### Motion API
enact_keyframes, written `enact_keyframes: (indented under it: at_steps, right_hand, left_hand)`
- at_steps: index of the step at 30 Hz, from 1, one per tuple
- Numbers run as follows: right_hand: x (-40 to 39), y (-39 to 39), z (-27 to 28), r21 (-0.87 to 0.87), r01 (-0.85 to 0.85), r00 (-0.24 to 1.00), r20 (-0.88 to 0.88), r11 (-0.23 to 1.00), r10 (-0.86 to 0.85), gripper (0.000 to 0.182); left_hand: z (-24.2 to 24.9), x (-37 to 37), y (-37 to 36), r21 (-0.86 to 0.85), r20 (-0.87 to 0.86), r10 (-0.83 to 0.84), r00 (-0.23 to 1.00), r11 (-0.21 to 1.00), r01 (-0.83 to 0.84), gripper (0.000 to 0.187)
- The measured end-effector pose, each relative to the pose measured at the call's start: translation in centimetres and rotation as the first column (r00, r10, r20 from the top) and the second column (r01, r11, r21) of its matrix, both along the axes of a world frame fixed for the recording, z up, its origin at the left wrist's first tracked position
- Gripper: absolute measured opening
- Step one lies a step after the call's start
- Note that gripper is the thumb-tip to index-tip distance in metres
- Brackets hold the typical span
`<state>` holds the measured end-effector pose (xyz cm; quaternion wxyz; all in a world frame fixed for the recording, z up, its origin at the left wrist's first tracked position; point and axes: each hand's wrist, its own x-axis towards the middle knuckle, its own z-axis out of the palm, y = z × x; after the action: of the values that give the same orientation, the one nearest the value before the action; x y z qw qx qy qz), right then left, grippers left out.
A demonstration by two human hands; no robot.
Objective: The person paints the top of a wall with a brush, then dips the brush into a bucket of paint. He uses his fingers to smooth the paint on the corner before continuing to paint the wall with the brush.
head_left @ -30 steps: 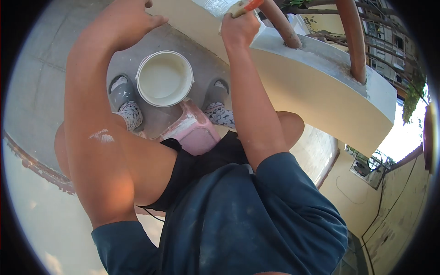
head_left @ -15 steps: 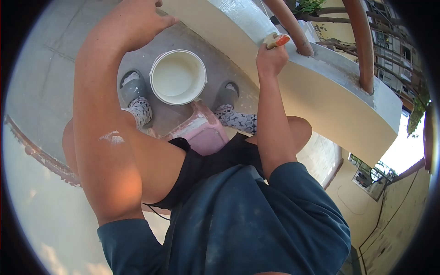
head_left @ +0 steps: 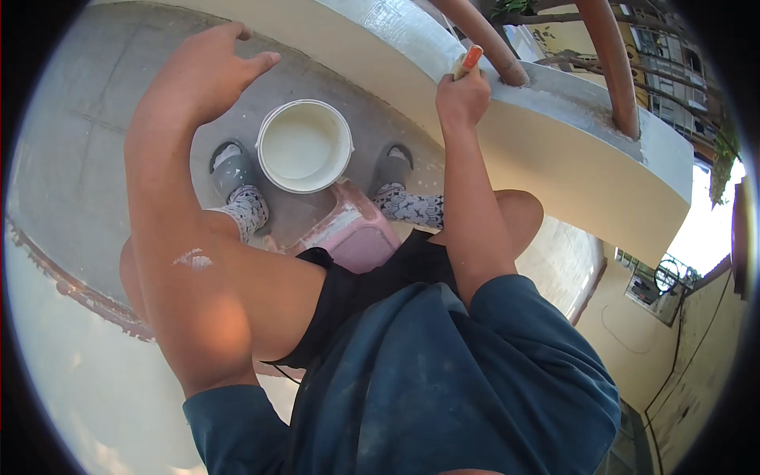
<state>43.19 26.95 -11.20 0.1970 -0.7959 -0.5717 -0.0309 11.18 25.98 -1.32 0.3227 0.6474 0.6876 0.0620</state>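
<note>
My right hand [head_left: 463, 96] is closed around the handle of a brush [head_left: 469, 62] with an orange end, at the top of a low curved wall [head_left: 586, 150]. The brush's bristles are hidden. My left hand [head_left: 210, 70] is raised over the grey floor with nothing in it, thumb and fingers apart. Below and between the hands stands a white bucket [head_left: 346, 162] holding pale, creamy liquid, between my two feet in grey slippers [head_left: 231, 170].
A pink, paint-stained stool [head_left: 360, 237] is beneath me. Reddish-brown railing bars [head_left: 613, 71] rise from the wall's top. Branches and leaves are beyond them. A worn reddish edge [head_left: 79, 293] runs along the left.
My right hand has shifted slightly left, and the brush handle now points more upward. My left hand has moved down and left. The whole view has shifted a little.
</note>
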Motion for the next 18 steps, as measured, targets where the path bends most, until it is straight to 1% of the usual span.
enact_keyframes:
  at_steps: [1,3,4,5,7,8,10,11,13,14,15,16,18]
  right_hand:
    - [0.3,0.3,-0.4,-0.048,0.025,0.999,0.025,0.999,-0.024,0.037]
    - [-2.0,1.8,-1.3,-0.108,0.029,0.999,-0.016,0.994,-0.031,0.038]
    - [-3.3,2.3,-1.2,-0.105,0.017,0.999,-0.049,0.994,-0.023,0.039]
    - [-4.4,2.9,-0.9,-0.100,0.008,0.997,-0.080,0.995,-0.016,0.039]
    - [-5.6,3.2,0.2,-0.034,-0.056,0.986,-0.158,0.998,0.050,0.041]
    - [-4.9,2.9,0.7,-0.027,-0.037,0.988,-0.150,0.999,0.033,0.041]
    - [-4.4,2.6,1.3,0.000,-0.037,0.990,-0.135,0.999,0.036,0.043]
    - [-3.2,2.2,0.9,0.047,-0.013,0.996,-0.083,0.999,0.017,0.043]
    - [-1.0,1.5,1.1,0.022,0.061,0.998,-0.029,0.998,-0.061,0.041]
    - [-0.2,1.6,1.4,-0.035,0.099,0.995,-0.030,0.994,-0.100,0.039]
    - [-0.2,1.7,1.2,-0.094,0.140,0.989,-0.025,0.986,-0.143,0.037]
    - [-1.0,2.2,0.4,-0.105,0.129,0.990,-0.042,0.986,-0.134,0.037]
    - [-2.0,3.9,-0.3,-0.173,0.082,0.995,-0.050,0.981,-0.092,0.037]
  left_hand:
    - [0.2,0.3,0.1,0.022,0.005,-0.017,1.000,1.000,0.017,0.060]
    - [0.3,0.4,0.1,0.023,0.018,-0.014,1.000,1.000,0.013,0.060]
    - [0.3,0.4,0.1,0.014,0.036,-0.002,0.999,1.000,0.001,0.059]
    - [0.3,0.4,0.2,0.034,0.043,-0.028,0.999,0.999,0.027,0.059]
    - [0.3,0.3,0.1,0.030,0.021,-0.027,0.999,0.999,0.027,0.060]
    - [0.4,0.5,0.1,0.038,0.028,-0.046,0.999,0.998,0.045,0.060]
    - [0.6,0.3,0.0,0.005,0.014,0.001,1.000,1.000,-0.001,0.062]
    - [0.6,0.4,0.0,0.001,0.010,0.010,1.000,1.000,-0.010,0.062]
    - [0.5,0.3,0.1,0.009,-0.004,-0.012,1.000,1.000,0.012,0.062]
    - [0.8,0.4,0.2,-0.001,-0.026,0.015,1.000,1.000,-0.015,0.062]
    - [1.1,0.9,0.3,-0.034,-0.010,0.027,1.000,0.999,-0.027,0.061]
    - [1.3,0.9,0.2,-0.063,0.010,0.029,1.000,0.998,-0.028,0.061]
    - [1.3,0.8,0.1,-0.060,0.005,0.022,1.000,0.998,-0.022,0.060]
